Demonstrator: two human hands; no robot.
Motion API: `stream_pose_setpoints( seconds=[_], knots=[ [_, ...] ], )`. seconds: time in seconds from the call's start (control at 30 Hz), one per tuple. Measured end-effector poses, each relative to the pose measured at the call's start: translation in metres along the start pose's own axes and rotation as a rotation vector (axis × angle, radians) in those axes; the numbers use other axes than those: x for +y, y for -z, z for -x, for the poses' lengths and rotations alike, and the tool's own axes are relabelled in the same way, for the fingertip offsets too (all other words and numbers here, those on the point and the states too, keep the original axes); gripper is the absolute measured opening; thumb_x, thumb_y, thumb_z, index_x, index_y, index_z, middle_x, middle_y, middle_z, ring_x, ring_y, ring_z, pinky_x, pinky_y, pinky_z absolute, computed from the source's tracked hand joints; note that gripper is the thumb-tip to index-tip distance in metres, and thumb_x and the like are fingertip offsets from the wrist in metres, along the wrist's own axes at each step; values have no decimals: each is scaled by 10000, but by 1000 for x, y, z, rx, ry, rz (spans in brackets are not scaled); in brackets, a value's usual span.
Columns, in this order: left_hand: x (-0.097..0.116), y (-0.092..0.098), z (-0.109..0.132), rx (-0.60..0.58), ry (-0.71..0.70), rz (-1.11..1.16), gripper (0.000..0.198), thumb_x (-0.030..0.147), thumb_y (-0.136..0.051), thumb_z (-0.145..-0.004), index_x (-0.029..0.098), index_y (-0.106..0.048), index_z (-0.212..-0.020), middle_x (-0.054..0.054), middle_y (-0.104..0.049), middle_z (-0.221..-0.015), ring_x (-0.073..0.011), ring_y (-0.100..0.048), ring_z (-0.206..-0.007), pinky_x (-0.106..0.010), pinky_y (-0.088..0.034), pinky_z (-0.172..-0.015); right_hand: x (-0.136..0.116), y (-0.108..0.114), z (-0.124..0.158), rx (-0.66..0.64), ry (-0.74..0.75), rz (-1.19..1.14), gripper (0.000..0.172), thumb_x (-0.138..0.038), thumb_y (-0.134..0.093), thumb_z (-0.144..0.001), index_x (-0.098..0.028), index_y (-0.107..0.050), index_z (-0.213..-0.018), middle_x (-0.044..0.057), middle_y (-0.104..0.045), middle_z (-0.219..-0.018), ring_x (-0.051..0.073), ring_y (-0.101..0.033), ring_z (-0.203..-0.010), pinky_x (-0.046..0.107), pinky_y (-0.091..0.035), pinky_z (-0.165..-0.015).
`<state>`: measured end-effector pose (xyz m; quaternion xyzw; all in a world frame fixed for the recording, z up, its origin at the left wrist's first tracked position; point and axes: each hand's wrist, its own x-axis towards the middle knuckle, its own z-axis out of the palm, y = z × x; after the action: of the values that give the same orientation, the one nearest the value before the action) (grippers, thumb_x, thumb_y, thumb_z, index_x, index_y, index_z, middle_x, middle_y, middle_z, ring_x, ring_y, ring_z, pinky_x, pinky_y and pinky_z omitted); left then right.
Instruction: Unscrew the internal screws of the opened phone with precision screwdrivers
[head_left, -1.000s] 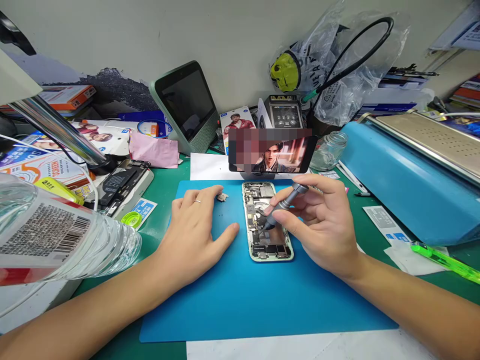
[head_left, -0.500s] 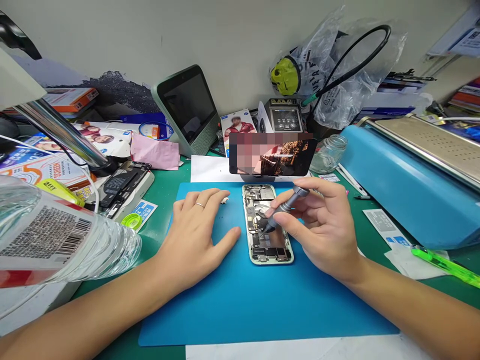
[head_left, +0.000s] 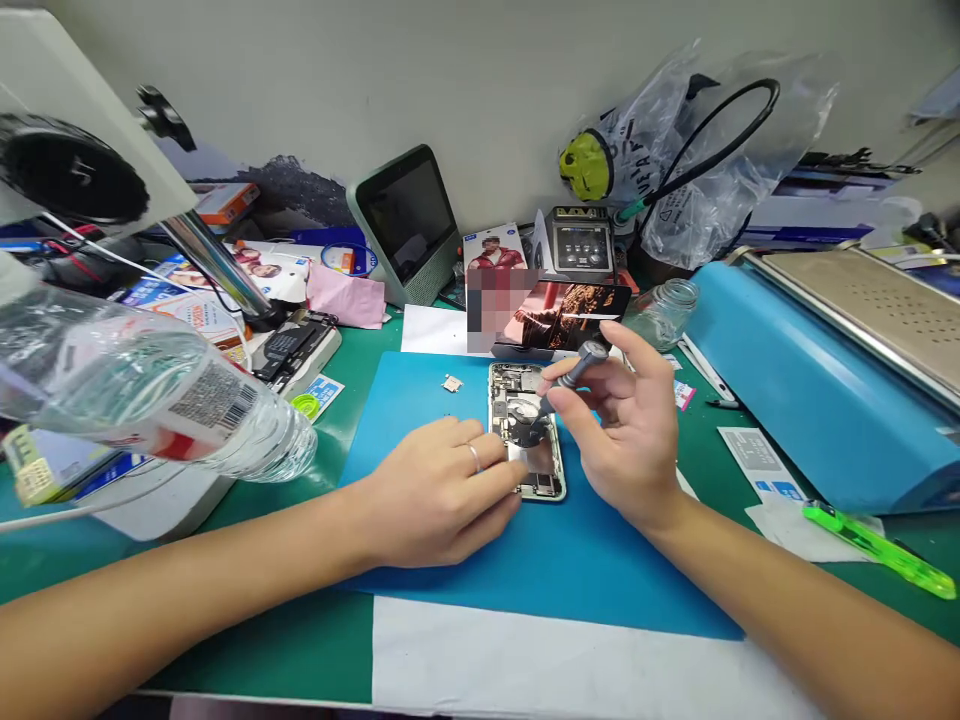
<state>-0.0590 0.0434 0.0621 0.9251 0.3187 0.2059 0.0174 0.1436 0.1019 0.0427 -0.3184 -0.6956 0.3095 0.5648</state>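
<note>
An opened phone [head_left: 536, 455] with its inner parts showing lies on the blue mat [head_left: 570, 570]. My right hand [head_left: 626, 430] holds a grey screwdriver [head_left: 583, 362] over the phone, tilted, its lower end above the middle of the phone. My left hand [head_left: 450, 490] reaches over the phone's lower left edge with the fingers together; what its fingertips hold, if anything, is hidden. Up and left of the phone, a small metal part [head_left: 452, 383] sits on the mat.
Behind the phone stands a second phone [head_left: 562, 315] showing a picture. A water bottle [head_left: 217, 400] is at the left, near a lamp pole [head_left: 217, 265]. At the right are a blue machine [head_left: 810, 390] and a green knife [head_left: 877, 550].
My left hand has moved right and down from the mat onto the phone, its fingers drawing together. The screwdriver has tipped more upright and lifted slightly. The view has shifted.
</note>
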Motion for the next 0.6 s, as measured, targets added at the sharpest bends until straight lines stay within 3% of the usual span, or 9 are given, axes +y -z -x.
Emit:
stream_pose_setpoints(
  seconds=[0.13,0.2,0.23,0.27,0.33,0.4,0.47,0.6],
  knots=[
    [46,-11,-7,-67,18,12,305,329,-455,-1012,115,-635,-1131,-55,-607,-791,-211,-552,-679,-366,-438,-602,-13,6,-2,8,-50,-45,493,-175,-646,-936,-322,-465,-1370,26,-714,-1069,196,-716,-988,401,-625,-886],
    [69,-27,-4,-24,-74,16,407,399,-466,-1011,71,-630,-1188,-57,-609,-795,-204,-547,-664,-360,-442,-580,-22,12,2,-26,-37,-71,503,-148,-637,-937,-355,-478,-1366,16,-717,-1076,179,-723,-960,361,-635,-852],
    [77,-36,-1,67,-119,-22,462,440,-466,-1010,43,-645,-1165,-81,-636,-838,-211,-568,-694,-367,-466,-600,-25,15,6,-30,-31,-65,530,-127,-638,-931,-368,-477,-1376,13,-718,-1074,174,-726,-952,343,-638,-834],
    [84,-45,2,100,-143,-83,499,469,-458,-1019,46,-642,-1207,-110,-669,-959,-231,-611,-809,-381,-511,-711,-26,18,10,-44,-8,-61,558,-109,-649,-918,-374,-481,-1379,10,-719,-1077,170,-730,-936,327,-645,-809],
    [90,-58,8,113,-157,-207,400,373,-514,-1017,105,-639,-1286,-112,-670,-1216,-263,-604,-1127,-379,-487,-976,-25,24,17,-84,43,-78,596,-71,-639,-908,-388,-484,-1388,9,-718,-1088,171,-738,-940,321,-657,-796],
    [88,-65,13,146,-123,-285,334,275,-564,-993,170,-647,-1300,-83,-616,-1381,-273,-511,-1325,-385,-420,-1094,-19,30,21,-121,74,-59,634,-40,-634,-895,-384,-481,-1405,19,-726,-1089,184,-745,-946,335,-670,-789],
    [83,-67,15,158,-80,-309,330,282,-556,-1002,193,-651,-1305,-76,-572,-1453,-285,-449,-1405,-404,-381,-1143,-12,34,23,-169,114,-7,677,-17,-651,-869,-388,-484,-1411,24,-744,-1098,205,-754,-944,361,-677,-783],
    [74,-73,16,206,-34,-328,316,330,-509,-1031,193,-671,-1266,-79,-605,-1423,-275,-470,-1403,-392,-367,-1160,-6,37,23,-246,159,32,733,9,-649,-847,-384,-461,-1437,33,-751,-1065,209,-754,-917,338,-675,-710]
  ],
)
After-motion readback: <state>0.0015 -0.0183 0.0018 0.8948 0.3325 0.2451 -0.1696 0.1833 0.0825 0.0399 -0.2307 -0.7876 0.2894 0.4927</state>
